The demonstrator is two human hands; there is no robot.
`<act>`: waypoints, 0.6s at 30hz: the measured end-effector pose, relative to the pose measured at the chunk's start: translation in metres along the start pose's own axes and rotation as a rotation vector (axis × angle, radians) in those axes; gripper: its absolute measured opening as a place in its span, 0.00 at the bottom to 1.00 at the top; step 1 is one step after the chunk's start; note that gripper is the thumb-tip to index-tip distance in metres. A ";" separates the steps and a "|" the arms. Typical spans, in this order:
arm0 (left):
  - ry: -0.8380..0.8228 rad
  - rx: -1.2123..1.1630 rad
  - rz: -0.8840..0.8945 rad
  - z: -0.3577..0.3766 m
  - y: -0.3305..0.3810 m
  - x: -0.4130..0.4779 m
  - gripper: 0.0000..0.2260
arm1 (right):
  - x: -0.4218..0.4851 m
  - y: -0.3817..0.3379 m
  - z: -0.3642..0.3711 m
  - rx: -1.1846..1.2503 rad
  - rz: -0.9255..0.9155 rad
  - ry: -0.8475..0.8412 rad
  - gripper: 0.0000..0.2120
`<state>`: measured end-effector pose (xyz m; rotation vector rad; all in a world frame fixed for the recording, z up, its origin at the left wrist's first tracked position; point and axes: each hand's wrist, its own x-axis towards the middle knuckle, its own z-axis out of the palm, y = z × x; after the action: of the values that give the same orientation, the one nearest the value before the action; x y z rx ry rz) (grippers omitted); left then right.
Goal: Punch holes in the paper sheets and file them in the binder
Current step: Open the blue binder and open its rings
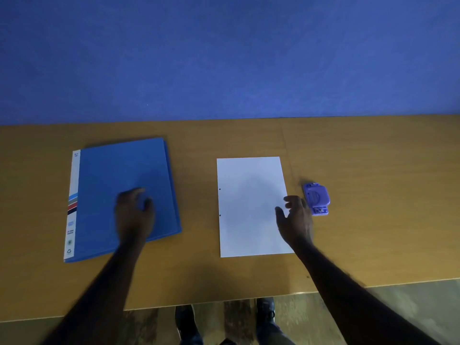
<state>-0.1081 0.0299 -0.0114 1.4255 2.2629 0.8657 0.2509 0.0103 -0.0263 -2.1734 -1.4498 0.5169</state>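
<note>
A closed blue binder (119, 170) with a white striped spine lies on the left of the wooden table (373, 170). My left hand (134, 215) hovers over its lower middle, fingers loosely curled, holding nothing; it looks blurred. A white paper sheet (249, 185) lies flat in the middle, with two small holes near its left edge. My right hand (296, 220) is at the sheet's right edge, fingers spread and relaxed. A small purple hole punch (316, 199) sits just right of that hand.
A blue wall panel (224, 58) rises behind the table's far edge. The table's near edge runs across the bottom, with my shoes (265, 310) and the floor below it.
</note>
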 end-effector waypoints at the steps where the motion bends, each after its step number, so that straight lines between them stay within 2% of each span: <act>1: -0.004 0.059 -0.061 -0.010 -0.019 0.010 0.19 | -0.003 -0.007 0.004 0.024 -0.041 -0.030 0.14; 4: -0.067 0.283 -0.296 -0.037 -0.065 0.029 0.41 | -0.017 -0.034 0.022 0.083 -0.162 -0.188 0.13; 6: -0.162 0.306 -0.398 -0.049 -0.083 0.034 0.51 | -0.027 -0.056 0.035 0.104 -0.225 -0.315 0.13; 9: -0.218 0.318 -0.310 -0.057 -0.095 0.032 0.54 | -0.041 -0.087 0.054 0.131 -0.271 -0.503 0.14; 12: -0.158 0.250 -0.279 -0.054 -0.092 0.022 0.54 | -0.052 -0.110 0.070 0.149 -0.213 -0.635 0.21; 16: -0.135 0.235 -0.201 -0.046 -0.086 0.011 0.53 | -0.062 -0.127 0.085 0.175 -0.072 -0.710 0.29; 18: -0.144 0.215 -0.159 -0.044 -0.081 0.005 0.52 | -0.070 -0.131 0.090 0.181 -0.036 -0.721 0.30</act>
<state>-0.1913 -0.0048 -0.0302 1.3235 2.3754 0.4682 0.0777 0.0045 -0.0214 -1.8890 -1.6878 1.4636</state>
